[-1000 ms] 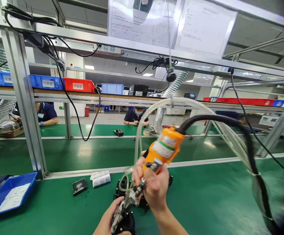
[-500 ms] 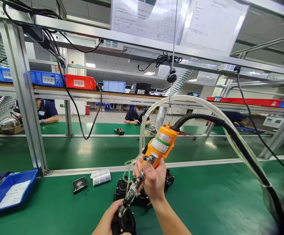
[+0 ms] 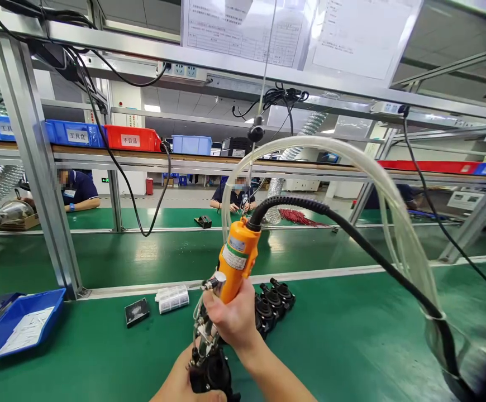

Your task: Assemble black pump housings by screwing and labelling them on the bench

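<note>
The right hand [image 3: 230, 318] is wrapped firmly around the grip of an orange electric screwdriver [image 3: 237, 258], holding it nearly upright with its metal nose pointing down onto a black part [image 3: 211, 374] at the near edge of the green bench mat [image 3: 352, 346]. The left hand [image 3: 184, 388], only partly in view at the bottom of the picture, cups that black part from the left and below; how tightly its fingers close cannot be told. A thick black cable [image 3: 352, 234] and a clear hose [image 3: 330, 153] arch away from the screwdriver's top toward the right. Just behind the right hand lies a row of similar black parts [image 3: 274, 298]. The stiff cable could tug the tool off vertical, so the bit may slip from its seat and skid toward the steadying fingers, or the part may twist in that loose-looking hold.
</note>
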Available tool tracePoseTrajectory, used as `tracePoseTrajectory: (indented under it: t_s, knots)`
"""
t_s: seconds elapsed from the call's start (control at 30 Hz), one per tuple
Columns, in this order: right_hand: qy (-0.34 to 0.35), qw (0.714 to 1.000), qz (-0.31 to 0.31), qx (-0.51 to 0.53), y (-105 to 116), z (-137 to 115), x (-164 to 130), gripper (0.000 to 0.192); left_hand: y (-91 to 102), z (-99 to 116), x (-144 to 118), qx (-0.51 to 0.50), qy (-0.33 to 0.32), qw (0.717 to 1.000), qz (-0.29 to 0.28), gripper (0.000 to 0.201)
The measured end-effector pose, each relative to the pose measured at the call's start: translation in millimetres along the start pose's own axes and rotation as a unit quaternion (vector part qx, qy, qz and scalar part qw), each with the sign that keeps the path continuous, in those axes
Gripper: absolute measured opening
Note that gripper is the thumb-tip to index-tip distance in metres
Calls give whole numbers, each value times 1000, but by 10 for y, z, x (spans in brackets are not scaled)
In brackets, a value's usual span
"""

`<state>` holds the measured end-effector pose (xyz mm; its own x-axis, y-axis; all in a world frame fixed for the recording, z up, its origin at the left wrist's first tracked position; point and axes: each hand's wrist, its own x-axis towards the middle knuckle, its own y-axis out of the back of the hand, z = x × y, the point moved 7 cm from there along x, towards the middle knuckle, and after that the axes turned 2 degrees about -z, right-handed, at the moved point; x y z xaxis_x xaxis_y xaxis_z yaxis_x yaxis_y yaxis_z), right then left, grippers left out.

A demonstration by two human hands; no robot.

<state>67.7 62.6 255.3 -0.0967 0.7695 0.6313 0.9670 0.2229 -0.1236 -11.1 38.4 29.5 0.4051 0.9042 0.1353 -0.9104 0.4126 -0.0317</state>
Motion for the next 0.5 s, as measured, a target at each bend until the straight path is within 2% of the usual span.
tracePoseTrajectory:
  t_s: [0.13,0.23,0.3,0.4,0.5]
  knots:
    - [13,1000,5,-22,18,21,4,38,-5,-29,-10,19,10,1000,-7,100]
    - [20,999,20,-24,116,60,26,40,63,-91,-21,53,-18,998,27,100]
    - [43,997,51,-36,285,31,45,39,147,-157,-36,66,-30,996,51,95]
    - [98,986,117,-67,652,-105,52,33,299,-252,-42,71,-22,995,63,97]
    - [95,983,139,-75,918,-175,63,27,431,-251,-19,76,-24,995,67,97]
